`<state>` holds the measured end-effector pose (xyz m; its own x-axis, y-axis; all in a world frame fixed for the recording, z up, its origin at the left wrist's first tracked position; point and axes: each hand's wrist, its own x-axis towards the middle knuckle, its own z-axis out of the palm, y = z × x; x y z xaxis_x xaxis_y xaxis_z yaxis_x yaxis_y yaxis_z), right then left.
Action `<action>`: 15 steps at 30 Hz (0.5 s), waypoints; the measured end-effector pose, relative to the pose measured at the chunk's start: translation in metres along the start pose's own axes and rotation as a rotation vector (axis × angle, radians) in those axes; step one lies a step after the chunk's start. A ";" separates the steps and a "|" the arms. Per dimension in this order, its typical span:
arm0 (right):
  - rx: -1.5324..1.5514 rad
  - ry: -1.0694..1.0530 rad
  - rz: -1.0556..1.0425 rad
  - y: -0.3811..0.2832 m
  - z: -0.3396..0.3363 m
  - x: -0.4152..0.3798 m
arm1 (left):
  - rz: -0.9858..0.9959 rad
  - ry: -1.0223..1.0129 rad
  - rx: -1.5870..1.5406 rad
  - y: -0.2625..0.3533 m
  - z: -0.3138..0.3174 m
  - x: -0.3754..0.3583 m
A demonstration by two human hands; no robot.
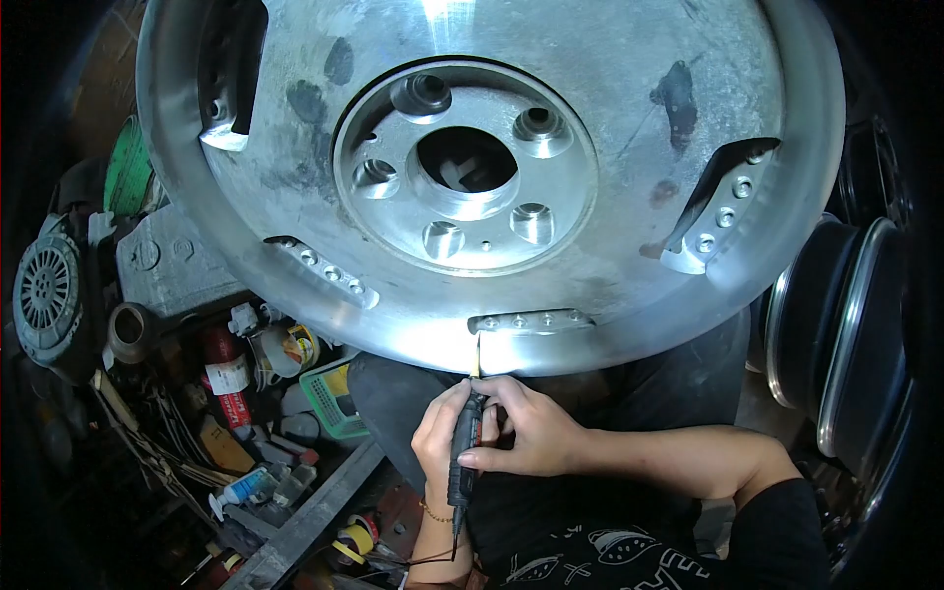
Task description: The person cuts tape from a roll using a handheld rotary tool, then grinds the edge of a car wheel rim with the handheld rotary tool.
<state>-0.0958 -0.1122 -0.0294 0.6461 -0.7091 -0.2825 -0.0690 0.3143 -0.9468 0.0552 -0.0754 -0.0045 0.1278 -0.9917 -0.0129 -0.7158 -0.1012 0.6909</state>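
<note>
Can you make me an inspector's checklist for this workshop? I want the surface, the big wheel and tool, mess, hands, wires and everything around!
Surface: no tabletop seen; what holds the wheel up is hidden.
Wheel: metal, with dark patches.
Tool: black, pen-shaped, tip at the left end of the bottom slot.
Clutter: red bottle, green basket and more, jumbled at left.
Grip: left hand and right hand both hold the tool.
Cables: thin cord from the tool's bottom end.
Surroundings: more wheels at right.
</note>
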 end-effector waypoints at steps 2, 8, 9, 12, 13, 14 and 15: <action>0.003 -0.015 0.006 -0.001 0.000 0.000 | -0.020 0.012 0.009 -0.003 0.000 -0.002; 0.005 -0.028 0.005 0.001 0.000 0.000 | -0.023 0.018 0.001 0.000 0.000 -0.004; 0.004 -0.018 0.002 0.001 0.000 0.000 | -0.024 0.019 0.001 -0.001 0.000 -0.004; 0.044 -0.036 0.024 0.001 -0.001 -0.001 | -0.028 0.002 -0.010 -0.002 0.000 -0.005; 0.044 -0.036 0.024 0.000 -0.001 0.000 | -0.030 0.023 0.002 -0.001 0.001 -0.005; 0.032 -0.039 0.014 -0.001 0.000 0.001 | -0.033 0.043 0.014 0.000 0.001 -0.006; 0.021 -0.042 0.005 -0.001 0.000 0.002 | -0.033 0.044 0.013 0.000 0.001 -0.006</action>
<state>-0.0950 -0.1140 -0.0289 0.6775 -0.6802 -0.2800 -0.0564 0.3315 -0.9418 0.0539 -0.0700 -0.0056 0.1808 -0.9835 -0.0036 -0.7199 -0.1348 0.6808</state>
